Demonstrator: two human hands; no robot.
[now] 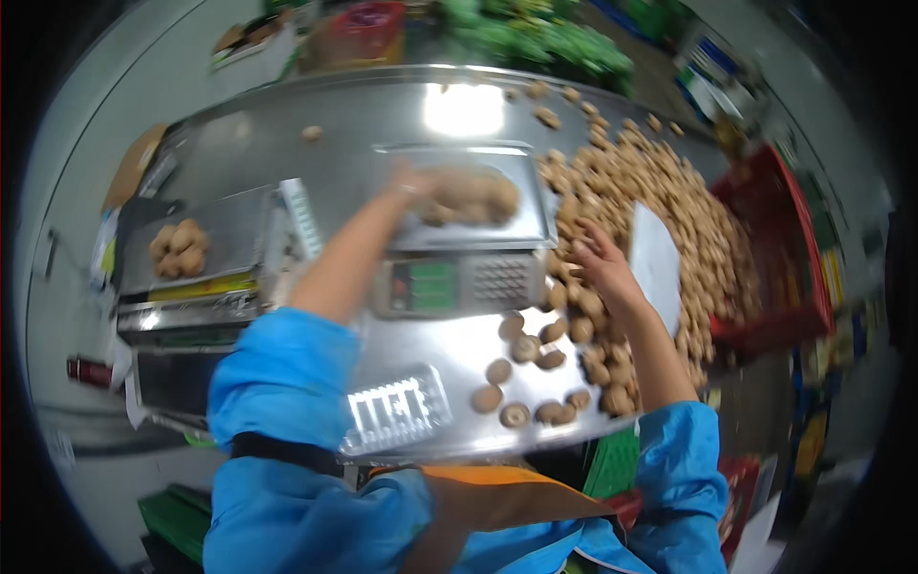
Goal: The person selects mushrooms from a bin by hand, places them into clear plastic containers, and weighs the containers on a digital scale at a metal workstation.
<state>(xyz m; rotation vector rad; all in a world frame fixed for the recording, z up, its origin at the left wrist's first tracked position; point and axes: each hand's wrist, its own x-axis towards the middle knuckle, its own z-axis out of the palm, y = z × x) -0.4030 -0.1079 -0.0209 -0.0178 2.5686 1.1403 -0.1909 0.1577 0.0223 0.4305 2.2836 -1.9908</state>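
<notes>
A digital scale (459, 285) with a metal pan (531, 229) stands on the steel table. Brown mushrooms (477, 194) lie in a cluster on its pan. My left hand (416, 183), blurred, is at the cluster's left side; whether it grips any is not clear. My right hand (602, 262), fingers apart and holding nothing, is over the near left part of a large mushroom pile (624, 172). A white sheet-like piece (654, 265) stands among the pile. Loose mushrooms (526, 349) lie nearer me, beside a clear plastic tray (394, 409).
At the left, several mushrooms (179, 249) rest on another metal-topped device (237, 222). A red crate (796, 237) lies tipped at the table's right end. Green vegetables (531, 43) stand past the far edge. A green crate (613, 463) is below the near edge.
</notes>
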